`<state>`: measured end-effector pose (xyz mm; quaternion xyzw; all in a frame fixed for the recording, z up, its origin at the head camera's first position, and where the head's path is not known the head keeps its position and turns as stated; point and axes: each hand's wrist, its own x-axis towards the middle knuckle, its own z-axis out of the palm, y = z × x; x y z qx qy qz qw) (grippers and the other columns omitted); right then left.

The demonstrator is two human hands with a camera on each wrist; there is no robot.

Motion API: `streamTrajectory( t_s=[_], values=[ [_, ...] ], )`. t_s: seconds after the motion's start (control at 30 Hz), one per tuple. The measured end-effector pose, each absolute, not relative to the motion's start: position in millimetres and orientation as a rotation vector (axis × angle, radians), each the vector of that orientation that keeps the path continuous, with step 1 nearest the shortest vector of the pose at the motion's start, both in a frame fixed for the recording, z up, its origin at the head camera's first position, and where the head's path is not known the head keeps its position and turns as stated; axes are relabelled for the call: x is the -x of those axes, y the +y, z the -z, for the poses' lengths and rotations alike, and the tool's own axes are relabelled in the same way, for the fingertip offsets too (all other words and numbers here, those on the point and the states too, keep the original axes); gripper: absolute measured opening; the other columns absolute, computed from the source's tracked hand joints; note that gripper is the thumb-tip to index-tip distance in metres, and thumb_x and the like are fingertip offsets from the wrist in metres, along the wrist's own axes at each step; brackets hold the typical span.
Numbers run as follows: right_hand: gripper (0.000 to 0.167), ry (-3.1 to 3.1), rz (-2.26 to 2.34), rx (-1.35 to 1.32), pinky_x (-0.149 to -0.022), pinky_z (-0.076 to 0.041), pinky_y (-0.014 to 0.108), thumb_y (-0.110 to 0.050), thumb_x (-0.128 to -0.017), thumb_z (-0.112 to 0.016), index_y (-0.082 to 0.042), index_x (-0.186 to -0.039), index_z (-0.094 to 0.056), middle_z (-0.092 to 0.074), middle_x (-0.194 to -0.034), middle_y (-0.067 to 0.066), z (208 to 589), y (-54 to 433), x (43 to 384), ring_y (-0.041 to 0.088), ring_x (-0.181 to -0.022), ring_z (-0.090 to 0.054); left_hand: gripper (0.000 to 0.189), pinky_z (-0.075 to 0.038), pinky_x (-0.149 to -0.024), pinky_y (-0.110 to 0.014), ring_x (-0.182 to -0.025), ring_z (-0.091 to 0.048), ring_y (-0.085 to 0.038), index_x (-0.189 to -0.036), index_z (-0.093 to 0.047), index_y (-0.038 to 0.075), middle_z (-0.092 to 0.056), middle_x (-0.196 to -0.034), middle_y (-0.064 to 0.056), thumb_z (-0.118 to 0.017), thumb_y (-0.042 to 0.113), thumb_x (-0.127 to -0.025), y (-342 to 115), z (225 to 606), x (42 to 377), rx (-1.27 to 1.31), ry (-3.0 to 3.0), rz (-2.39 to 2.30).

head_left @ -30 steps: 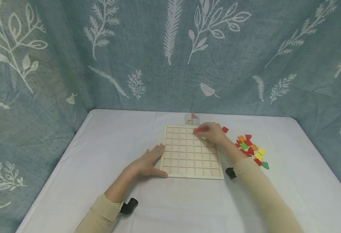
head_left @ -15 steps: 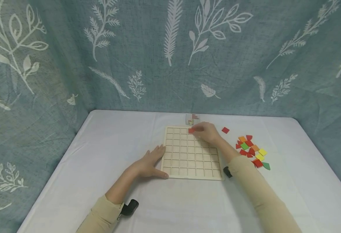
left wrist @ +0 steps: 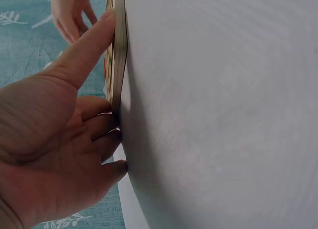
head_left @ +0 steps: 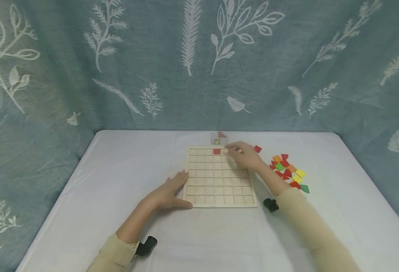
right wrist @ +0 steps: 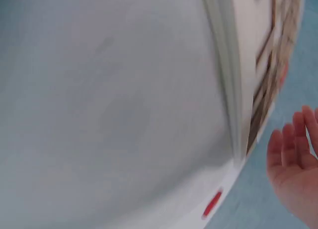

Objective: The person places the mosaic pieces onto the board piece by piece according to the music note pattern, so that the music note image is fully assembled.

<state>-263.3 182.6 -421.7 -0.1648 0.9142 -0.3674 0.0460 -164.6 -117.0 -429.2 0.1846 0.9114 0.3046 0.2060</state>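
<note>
While the left hand (head_left: 167,195) lies along the left side of the gridded board (head_left: 218,190), its thumb rests at the near left corner and its fingertips meet the left edge. That grip is spread rather than clenched, the thumb stretched straight along the wooden rim (the left wrist view shows this best). The right hand (head_left: 247,155) is above the far right part of the board, its grip loose and holding nothing, with the fingers extended; I cannot tell whether the fingertips touch the rim.

A red tile (head_left: 217,151) sits in the far row of the board, in the fourth compartment from the left, just beside the right hand's fingertips. A loose red square (head_left: 258,149) lies on the desk (head_left: 219,236) to the right of that hand. Farther right is a cluster of flat pieces: a green square (head_left: 280,166), orange squares (head_left: 291,168), yellow squares (head_left: 300,173), several red shapes (head_left: 287,173) and a green piece with a curved edge (head_left: 305,188).

Just beyond the board's far edge stands a small see-through item (head_left: 219,138) with coloured shapes showing on it. White cloth covers the desk, and a blue-green curtain (head_left: 165,49) with pale leaf prints hangs behind. Both forearms wear beige sleeves (head_left: 309,226).
</note>
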Motion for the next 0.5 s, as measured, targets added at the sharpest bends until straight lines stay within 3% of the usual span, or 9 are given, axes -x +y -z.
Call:
streamTrajectory(
  t_s=[0.1,0.23,0.33,0.5],
  values=[
    [0.033,2.808,1.119,0.319,-0.092,-0.049,0.049,-0.03,-0.102,-0.052,-0.01,-0.124,-0.067,-0.061,-0.129,0.012,414,209,258,0.031,-0.117,-0.056,0.107,-0.002,-0.12,-0.046,-0.149,-0.006,-0.03,-0.153,-0.019,-0.001,-0.011,-0.161,-0.016,-0.082,0.038,-0.075,-117,428,164,-0.503,2.544,-0.847],
    [0.028,2.86,0.983,0.197,-0.072,-0.054,0.039,-0.024,-0.098,-0.059,-0.006,-0.116,-0.069,-0.066,-0.116,0.017,413,251,249,0.029,-0.092,-0.063,0.107,-0.003,-0.12,-0.046,-0.149,-0.007,-0.03,-0.153,-0.02,-0.001,-0.012,-0.161,-0.016,-0.082,0.037,-0.075,-116,427,163,-0.497,2.548,-0.846],
    [0.028,2.852,0.888,0.125,-0.061,-0.054,0.031,-0.023,-0.094,-0.064,-0.003,-0.113,-0.069,-0.066,-0.108,0.017,413,277,240,0.026,-0.077,-0.061,0.107,-0.003,-0.12,-0.046,-0.149,-0.007,-0.03,-0.153,-0.02,-0.002,-0.012,-0.161,-0.017,-0.082,0.037,-0.075,-115,428,163,-0.489,2.551,-0.843],
    [0.031,2.836,0.806,0.113,-0.073,-0.057,0.036,-0.025,-0.088,-0.073,-0.003,-0.11,-0.069,-0.065,-0.11,0.016,417,299,225,0.028,-0.09,-0.058,0.108,-0.003,-0.12,-0.047,-0.149,-0.007,-0.03,-0.153,-0.022,-0.002,-0.013,-0.16,-0.017,-0.083,0.038,-0.073,-113,429,164,-0.464,2.563,-0.828]
  ],
)
